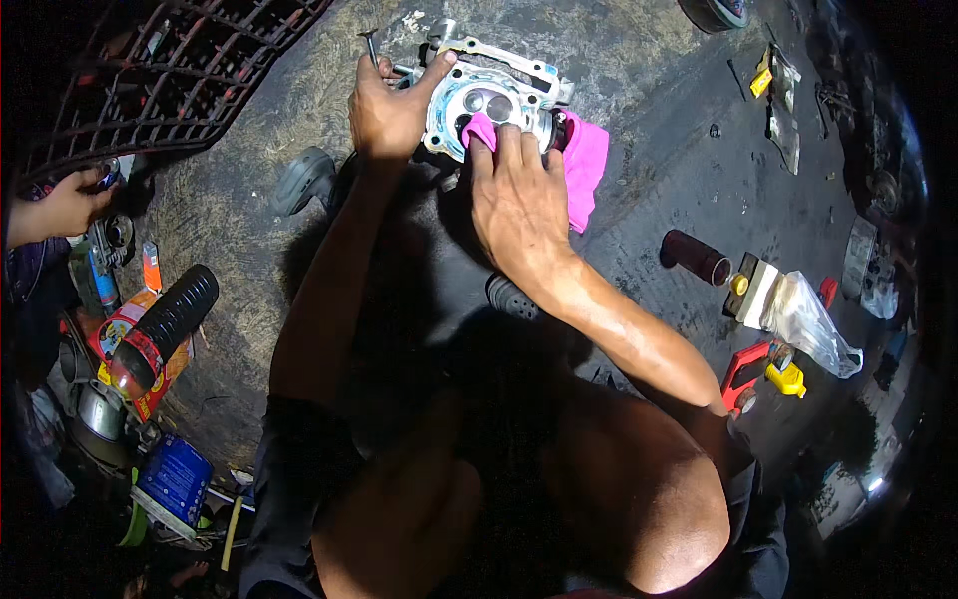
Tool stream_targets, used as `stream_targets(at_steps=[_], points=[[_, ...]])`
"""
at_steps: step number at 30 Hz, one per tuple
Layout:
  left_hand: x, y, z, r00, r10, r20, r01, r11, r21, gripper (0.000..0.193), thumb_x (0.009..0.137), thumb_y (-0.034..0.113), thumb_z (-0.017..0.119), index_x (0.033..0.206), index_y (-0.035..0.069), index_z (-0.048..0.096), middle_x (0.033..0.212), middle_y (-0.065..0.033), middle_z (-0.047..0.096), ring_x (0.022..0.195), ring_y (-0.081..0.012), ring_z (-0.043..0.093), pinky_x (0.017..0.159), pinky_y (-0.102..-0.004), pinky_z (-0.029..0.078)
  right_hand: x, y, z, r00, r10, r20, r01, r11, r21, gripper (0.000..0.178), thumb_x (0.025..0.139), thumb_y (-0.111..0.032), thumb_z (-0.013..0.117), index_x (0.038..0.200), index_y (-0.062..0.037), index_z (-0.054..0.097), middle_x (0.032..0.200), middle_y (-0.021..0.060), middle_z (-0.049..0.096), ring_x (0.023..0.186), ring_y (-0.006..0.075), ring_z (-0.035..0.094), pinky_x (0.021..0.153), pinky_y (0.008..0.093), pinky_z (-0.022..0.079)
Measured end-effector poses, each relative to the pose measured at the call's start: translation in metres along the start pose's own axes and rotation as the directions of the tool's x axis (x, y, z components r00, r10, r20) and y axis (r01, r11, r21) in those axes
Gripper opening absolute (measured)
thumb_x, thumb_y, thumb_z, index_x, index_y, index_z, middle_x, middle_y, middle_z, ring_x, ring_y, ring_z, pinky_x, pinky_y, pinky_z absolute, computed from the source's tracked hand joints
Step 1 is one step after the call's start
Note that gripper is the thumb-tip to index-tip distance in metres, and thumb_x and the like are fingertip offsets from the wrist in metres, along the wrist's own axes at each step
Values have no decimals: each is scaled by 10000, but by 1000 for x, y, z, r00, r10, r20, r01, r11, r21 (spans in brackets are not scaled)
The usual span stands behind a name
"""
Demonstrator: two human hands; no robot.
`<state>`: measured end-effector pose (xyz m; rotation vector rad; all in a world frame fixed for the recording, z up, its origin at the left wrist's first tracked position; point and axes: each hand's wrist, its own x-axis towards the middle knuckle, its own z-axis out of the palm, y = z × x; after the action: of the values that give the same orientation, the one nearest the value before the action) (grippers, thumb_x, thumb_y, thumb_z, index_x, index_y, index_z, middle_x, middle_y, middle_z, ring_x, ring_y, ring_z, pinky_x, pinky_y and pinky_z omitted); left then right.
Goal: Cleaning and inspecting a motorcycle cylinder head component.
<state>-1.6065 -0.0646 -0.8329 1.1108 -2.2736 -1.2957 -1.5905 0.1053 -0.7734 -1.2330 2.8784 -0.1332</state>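
Observation:
A metal engine cylinder head lies with its round combustion chamber facing up. My left hand grips its left edge, the thumb on the upper corner. An engine valve sticks up by the left fingers; whether they hold it I cannot tell. My right hand presses a bunched corner of pink cloth into the chamber with the fingertips. The rest of the cloth hangs over the right side of the cylinder head, and the fingers partly hide the chamber.
Another person's hand is at the far left. Around lie a black crate, a dark bottle, a blue container, a brown cylinder, a plastic bag and a yellow-capped tube. Black footwear shows left of my forearm.

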Motion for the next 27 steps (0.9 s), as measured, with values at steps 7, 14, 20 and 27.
stream_targets(at_steps=[7,14,20,27], points=[[6,-14,5,1000,15,-16,-15,999,-52,795,624,576,818,1001,-57,518,907,-228,619,862,-351,614,799,-412,475,1,6,-6,995,-42,88,23,978,207,480,713,-88,604,1192,-61,611,1101,194,502,1004,325,490,788,428,395],[4,-2,6,1000,2,2,-2,1000,18,826,628,592,807,1017,-78,521,946,-259,619,893,-360,617,818,-411,472,2,27,-11,995,-64,81,38,955,293,398,775,-116,558,1159,-134,660,1090,180,503,1019,323,491,802,441,392],[0,-6,3,999,15,-28,-14,998,68,826,633,600,798,1024,-74,526,972,-261,628,921,-379,626,826,-420,477,-3,28,-6,991,-114,65,96,968,233,377,795,-120,549,1153,-155,659,1076,161,505,991,298,491,785,414,388],[-1,-1,5,1000,12,-29,-10,998,64,799,637,593,798,1009,-63,536,945,-260,634,896,-388,630,810,-429,483,-2,10,-2,999,-46,-3,46,992,118,255,899,-163,477,1053,-79,662,1001,119,530,951,265,491,764,391,379]])
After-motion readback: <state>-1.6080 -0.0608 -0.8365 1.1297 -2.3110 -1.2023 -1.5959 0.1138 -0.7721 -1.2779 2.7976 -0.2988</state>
